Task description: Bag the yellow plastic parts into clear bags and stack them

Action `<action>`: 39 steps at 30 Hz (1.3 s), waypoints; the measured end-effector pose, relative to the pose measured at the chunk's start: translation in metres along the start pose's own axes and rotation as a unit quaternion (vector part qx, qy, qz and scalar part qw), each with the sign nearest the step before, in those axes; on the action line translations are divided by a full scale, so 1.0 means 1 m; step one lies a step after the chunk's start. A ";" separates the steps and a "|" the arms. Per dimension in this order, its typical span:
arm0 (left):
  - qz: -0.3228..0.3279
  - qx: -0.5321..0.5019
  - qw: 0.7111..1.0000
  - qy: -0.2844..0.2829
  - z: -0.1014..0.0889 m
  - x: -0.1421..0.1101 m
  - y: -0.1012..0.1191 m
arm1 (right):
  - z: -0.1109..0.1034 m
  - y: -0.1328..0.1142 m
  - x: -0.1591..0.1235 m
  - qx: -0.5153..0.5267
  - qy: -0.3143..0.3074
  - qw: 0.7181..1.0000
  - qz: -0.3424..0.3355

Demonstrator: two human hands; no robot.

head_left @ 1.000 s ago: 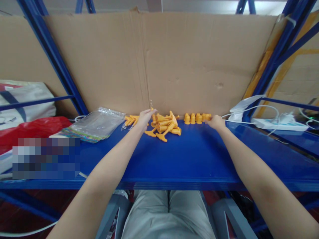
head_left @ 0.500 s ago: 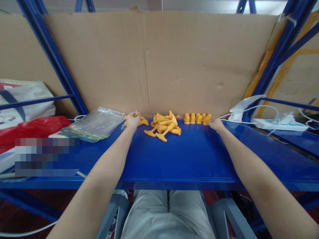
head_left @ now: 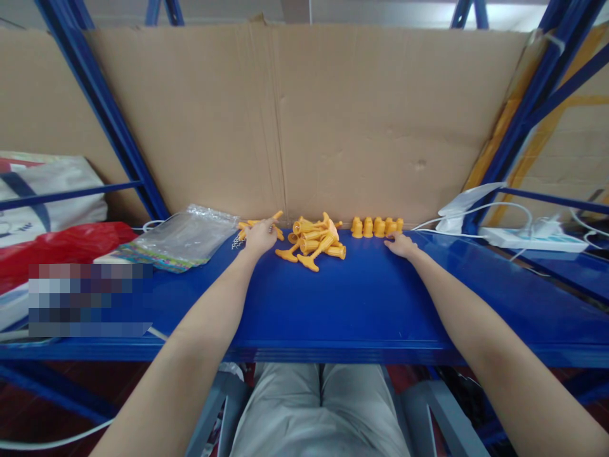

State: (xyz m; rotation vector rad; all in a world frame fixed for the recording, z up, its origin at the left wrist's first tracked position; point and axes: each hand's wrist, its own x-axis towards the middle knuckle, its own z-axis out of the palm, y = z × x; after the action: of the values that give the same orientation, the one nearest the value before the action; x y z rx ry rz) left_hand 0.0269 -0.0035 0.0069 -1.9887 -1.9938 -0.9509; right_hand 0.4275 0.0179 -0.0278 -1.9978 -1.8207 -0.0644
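My left hand [head_left: 261, 237] is closed round a yellow T-handled corkscrew [head_left: 277, 216], whose handle pokes up past the fingers. Under and beside that hand lie more yellow corkscrews [head_left: 242, 230] with silvery spirals at their left ends. Right of it is a heap of yellow plastic parts [head_left: 314, 244], T-shaped handles and ribbed sleeves mixed together. Farther right, several yellow bell-shaped caps [head_left: 368, 227] stand upright near the cardboard. My right hand [head_left: 402, 245] rests just in front of the rightmost caps, its fingers apart with nothing seen in them.
A cardboard sheet [head_left: 361, 114] backs the blue shelf [head_left: 333, 304]. On the left lie a clear plastic bag [head_left: 185, 235] and a red bag [head_left: 66, 244]. At the right is a white power strip [head_left: 533, 238] with cables. Blue posts [head_left: 102, 108] frame both sides.
My right hand has let go of a cap, now among the others, and drawn slightly left and nearer. My left hand has shifted right; a yellow handle now shows above its fingers.
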 end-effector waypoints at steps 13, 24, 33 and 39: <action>0.067 0.116 0.987 -0.092 0.004 -0.002 -0.012 | -0.010 -0.020 -0.011 -0.023 -0.098 0.991 0.086; 0.087 0.174 0.966 -0.171 0.000 0.000 -0.009 | -0.010 -0.027 -0.017 -0.073 -0.131 0.987 0.048; 0.087 0.175 0.971 -0.137 -0.001 0.002 -0.008 | -0.016 -0.030 -0.020 -0.089 -0.152 0.984 0.030; 0.055 0.184 0.974 -0.118 -0.002 0.000 -0.006 | -0.019 -0.033 -0.022 -0.094 -0.154 0.983 0.032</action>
State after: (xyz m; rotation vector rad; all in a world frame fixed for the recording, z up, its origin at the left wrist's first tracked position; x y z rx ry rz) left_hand 0.0210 -0.0041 0.0061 -2.0420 -1.9698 -0.3013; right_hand 0.3975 -0.0080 -0.0084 -2.3031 -1.9980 0.1011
